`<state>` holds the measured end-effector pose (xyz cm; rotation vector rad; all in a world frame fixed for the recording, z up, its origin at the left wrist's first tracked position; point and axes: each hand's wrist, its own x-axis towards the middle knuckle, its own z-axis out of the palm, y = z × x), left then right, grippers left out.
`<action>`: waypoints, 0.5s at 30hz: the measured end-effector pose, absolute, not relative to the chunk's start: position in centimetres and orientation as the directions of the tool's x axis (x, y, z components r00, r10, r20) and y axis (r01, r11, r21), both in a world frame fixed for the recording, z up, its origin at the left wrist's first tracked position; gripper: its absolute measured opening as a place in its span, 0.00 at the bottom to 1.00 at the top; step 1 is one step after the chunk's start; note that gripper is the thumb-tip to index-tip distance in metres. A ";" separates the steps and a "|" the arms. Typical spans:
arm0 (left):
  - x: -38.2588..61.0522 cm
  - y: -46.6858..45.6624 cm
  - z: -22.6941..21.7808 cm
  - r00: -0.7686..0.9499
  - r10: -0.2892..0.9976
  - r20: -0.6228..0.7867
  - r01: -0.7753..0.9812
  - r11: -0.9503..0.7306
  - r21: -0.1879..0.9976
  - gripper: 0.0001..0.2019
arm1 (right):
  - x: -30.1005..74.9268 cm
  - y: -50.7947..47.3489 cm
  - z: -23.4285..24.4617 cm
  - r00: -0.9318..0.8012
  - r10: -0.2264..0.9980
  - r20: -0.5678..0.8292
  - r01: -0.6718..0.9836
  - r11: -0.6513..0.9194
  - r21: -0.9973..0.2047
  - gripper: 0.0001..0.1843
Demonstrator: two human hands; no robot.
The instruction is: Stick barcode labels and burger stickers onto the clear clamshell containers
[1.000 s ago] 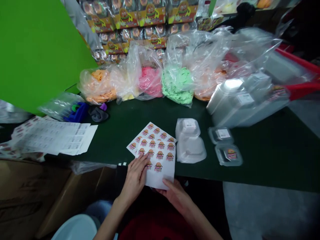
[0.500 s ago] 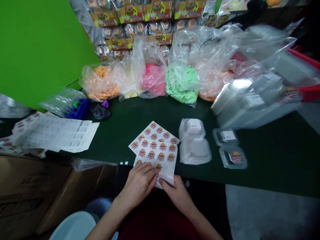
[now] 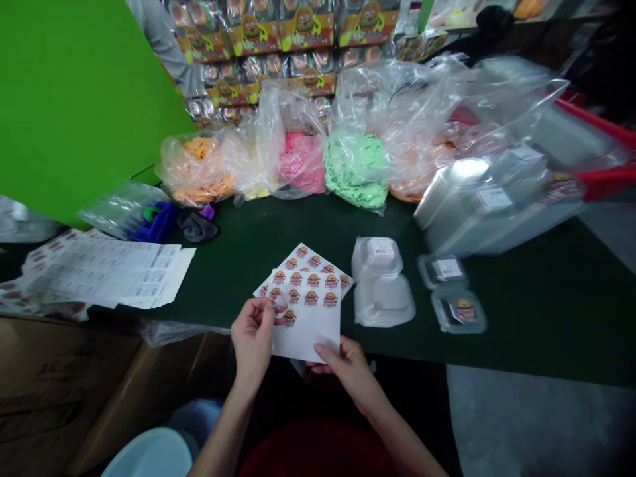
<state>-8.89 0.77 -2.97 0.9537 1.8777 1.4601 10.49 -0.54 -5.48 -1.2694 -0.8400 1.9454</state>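
Note:
My right hand (image 3: 344,362) grips the lower right corner of a white sticker sheet (image 3: 307,331), thumb on top. Rows of burger stickers fill its upper part, while the lower part is bare backing. At the sheet's left side my left hand (image 3: 254,326) pinches a small peeled sticker (image 3: 280,303), its pale side partly showing. A second sticker sheet (image 3: 301,253) lies turned beneath the first on the dark green table. To the right rest an open clear clamshell box (image 3: 384,299) with a white label and another open box (image 3: 458,310) bearing a burger sticker.
Stacked clear boxes (image 3: 472,212) stand at the right, near a red crate (image 3: 606,179). Bags of orange, pink and green material (image 3: 358,169) line the back. Label sheets (image 3: 114,271) and a blue tape dispenser (image 3: 155,222) lie left. A pale bucket (image 3: 149,454) sits below.
My left hand has moved from the sheet's lower rows to its left edge and now pinches a peeled sticker. Fewer stickers show on the sheet. My right hand still holds its corner.

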 end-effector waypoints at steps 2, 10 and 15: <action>-7.7 -0.5 -2.5 -0.592 0.802 0.073 0.266 0.110 0.958 0.14 | 12.6 -0.4 -5.5 -0.309 0.821 -0.479 -0.025 -0.511 -0.859 0.32; -2.3 -5.4 -2.5 -0.138 0.819 0.557 0.661 -0.343 0.668 0.11 | 14.4 -2.4 -1.0 -0.302 0.892 -0.338 -0.186 -0.402 -0.896 0.19; -1.7 -6.0 -2.2 0.065 0.726 0.684 0.654 -0.549 0.521 0.18 | 12.8 -2.5 -0.7 -0.216 0.908 -0.358 -0.347 -0.414 -0.841 0.18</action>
